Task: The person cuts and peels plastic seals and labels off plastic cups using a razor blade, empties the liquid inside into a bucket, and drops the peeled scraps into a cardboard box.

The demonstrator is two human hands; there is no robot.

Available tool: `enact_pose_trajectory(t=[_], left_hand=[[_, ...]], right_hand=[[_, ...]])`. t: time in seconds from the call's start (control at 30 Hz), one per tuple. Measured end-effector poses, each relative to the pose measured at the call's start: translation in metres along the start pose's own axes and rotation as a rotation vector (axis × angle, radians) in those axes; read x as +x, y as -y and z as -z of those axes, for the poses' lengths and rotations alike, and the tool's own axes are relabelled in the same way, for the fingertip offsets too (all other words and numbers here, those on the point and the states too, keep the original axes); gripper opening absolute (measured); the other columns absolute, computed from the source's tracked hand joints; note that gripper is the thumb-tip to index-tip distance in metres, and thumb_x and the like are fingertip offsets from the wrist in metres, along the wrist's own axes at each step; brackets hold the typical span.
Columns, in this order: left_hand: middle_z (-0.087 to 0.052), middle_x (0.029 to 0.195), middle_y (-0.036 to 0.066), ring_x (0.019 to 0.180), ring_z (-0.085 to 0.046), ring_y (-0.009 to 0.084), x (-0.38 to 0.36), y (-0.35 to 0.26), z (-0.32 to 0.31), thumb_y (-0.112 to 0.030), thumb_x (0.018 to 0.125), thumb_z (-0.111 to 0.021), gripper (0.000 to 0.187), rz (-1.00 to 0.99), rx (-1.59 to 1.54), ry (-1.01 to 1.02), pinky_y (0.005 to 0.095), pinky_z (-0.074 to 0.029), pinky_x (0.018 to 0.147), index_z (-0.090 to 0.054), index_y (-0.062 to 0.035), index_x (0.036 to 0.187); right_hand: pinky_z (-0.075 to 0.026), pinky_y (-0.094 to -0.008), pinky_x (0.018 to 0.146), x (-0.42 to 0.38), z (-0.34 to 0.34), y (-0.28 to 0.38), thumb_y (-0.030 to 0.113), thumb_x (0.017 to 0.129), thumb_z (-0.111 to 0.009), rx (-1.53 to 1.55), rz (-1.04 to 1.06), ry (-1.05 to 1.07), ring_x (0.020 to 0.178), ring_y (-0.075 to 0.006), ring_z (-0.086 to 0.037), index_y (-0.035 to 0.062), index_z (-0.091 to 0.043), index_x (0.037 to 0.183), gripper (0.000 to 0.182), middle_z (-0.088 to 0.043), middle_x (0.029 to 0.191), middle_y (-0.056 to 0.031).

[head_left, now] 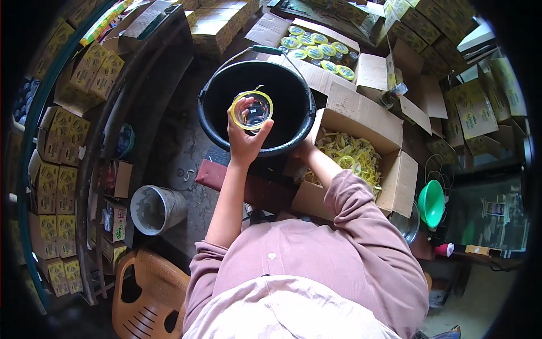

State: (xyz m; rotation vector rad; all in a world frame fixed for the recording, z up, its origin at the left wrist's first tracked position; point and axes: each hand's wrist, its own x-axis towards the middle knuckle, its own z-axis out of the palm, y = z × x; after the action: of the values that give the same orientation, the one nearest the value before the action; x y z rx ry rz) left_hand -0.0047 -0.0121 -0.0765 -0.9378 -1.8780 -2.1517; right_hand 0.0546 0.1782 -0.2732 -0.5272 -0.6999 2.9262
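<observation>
My left hand point(247, 138) is closed around a clear round container with a yellow rim point(271, 105). Its fingers and thumb grip the sides, and the container is held over the mouth of a black bucket point(217, 93). The bucket's wire handle with a green grip point(267, 50) stands up at the far side. My right hand point(306, 148) is at the bucket's lower right side, beside the rim; its fingers are hidden behind the bucket. Right of it, an open cardboard box point(361, 107) holds a heap of yellow strips point(353, 155).
An open carton point(361, 70) of yellow-lidded containers point(313, 48) stands beyond the bucket. Stacked printed cartons point(59, 181) line the left shelf. A grey bucket point(159, 209) and a brown plastic chair point(149, 288) are at lower left. A green bowl point(431, 203) lies right.
</observation>
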Motion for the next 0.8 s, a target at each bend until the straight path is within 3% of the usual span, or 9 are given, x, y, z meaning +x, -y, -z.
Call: enact_pose_trajectory(t=[0.1, 0.3, 0.57, 0.67, 0.7, 0.73, 0.8], left_hand=[[-0.052, 0.111, 0.012, 0.107, -0.050, 0.0220, 0.000, 0.001, 0.000, -0.022, 0.067, -0.076, 0.064, 0.000, -0.009, -0.009, 0.0366, -0.038, 0.094, -0.039, -0.0034, 0.117], [-0.052, 0.111, 0.012, 0.107, -0.050, 0.0220, 0.000, 0.001, -0.001, -0.022, 0.068, -0.075, 0.063, 0.017, -0.011, -0.024, 0.0365, -0.037, 0.094, -0.039, -0.0036, 0.117], [-0.052, 0.111, 0.011, 0.106, -0.050, 0.0217, 0.001, 0.002, -0.001, -0.022, 0.068, -0.075, 0.062, 0.019, 0.023, -0.022, 0.0369, -0.038, 0.093, -0.040, -0.0036, 0.117], [-0.052, 0.111, 0.011, 0.106, -0.050, 0.0219, 0.001, 0.002, -0.002, -0.022, 0.068, -0.075, 0.062, 0.019, 0.034, -0.019, 0.0371, -0.039, 0.093, -0.040, -0.0033, 0.117], [-0.052, 0.111, 0.011, 0.106, -0.050, 0.0219, 0.001, 0.002, -0.001, -0.022, 0.068, -0.075, 0.062, 0.017, 0.035, -0.020, 0.0371, -0.039, 0.093, -0.040, -0.0032, 0.116], [-0.052, 0.111, 0.011, 0.106, -0.050, 0.0219, 0.001, 0.002, -0.001, -0.022, 0.068, -0.075, 0.062, 0.020, 0.037, -0.021, 0.0372, -0.039, 0.093, -0.040, -0.0032, 0.117], [-0.052, 0.111, 0.011, 0.106, -0.050, 0.0219, 0.000, 0.001, -0.001, -0.022, 0.068, -0.075, 0.063, 0.027, 0.037, -0.020, 0.0373, -0.038, 0.093, -0.040, -0.0031, 0.117]], right_hand=[[-0.013, -0.0422, 0.108, -0.002, -0.020, 0.004, 0.051, 0.085, -0.025, 0.248, -0.006, -0.001, 0.133, -0.0273, -0.016, 0.0174, -0.025, 0.138, 0.063, -0.021, 0.145, -0.0056], [-0.012, -0.0438, 0.108, -0.011, -0.044, 0.008, 0.056, 0.086, -0.020, 0.453, 0.008, -0.008, 0.132, -0.0300, -0.017, 0.0167, -0.024, 0.139, 0.066, -0.020, 0.145, -0.0072], [-0.007, -0.0489, 0.107, -0.012, -0.048, 0.013, 0.047, 0.085, -0.026, 0.308, 0.035, -0.034, 0.132, -0.0278, -0.018, 0.0183, -0.030, 0.136, 0.059, -0.025, 0.142, -0.0071], [-0.004, -0.0509, 0.107, -0.014, -0.037, 0.008, 0.043, 0.085, -0.029, -0.188, 0.084, -0.058, 0.132, -0.0267, -0.018, 0.0191, -0.032, 0.135, 0.056, -0.027, 0.141, -0.0070], [-0.003, -0.0516, 0.106, -0.017, -0.043, 0.009, 0.042, 0.085, -0.030, -0.606, 0.141, -0.065, 0.132, -0.0263, -0.019, 0.0193, -0.033, 0.135, 0.055, -0.028, 0.141, -0.0069], [-0.003, -0.0523, 0.106, -0.020, -0.048, 0.011, 0.040, 0.085, -0.031, -1.216, 0.180, -0.093, 0.132, -0.0260, -0.019, 0.0195, -0.034, 0.134, 0.054, -0.029, 0.141, -0.0069], [-0.001, -0.0537, 0.106, -0.039, -0.072, 0.015, 0.038, 0.084, -0.033, -2.138, -0.050, -0.132, 0.133, -0.0252, -0.019, 0.0200, -0.036, 0.134, 0.052, -0.030, 0.140, -0.0068]])
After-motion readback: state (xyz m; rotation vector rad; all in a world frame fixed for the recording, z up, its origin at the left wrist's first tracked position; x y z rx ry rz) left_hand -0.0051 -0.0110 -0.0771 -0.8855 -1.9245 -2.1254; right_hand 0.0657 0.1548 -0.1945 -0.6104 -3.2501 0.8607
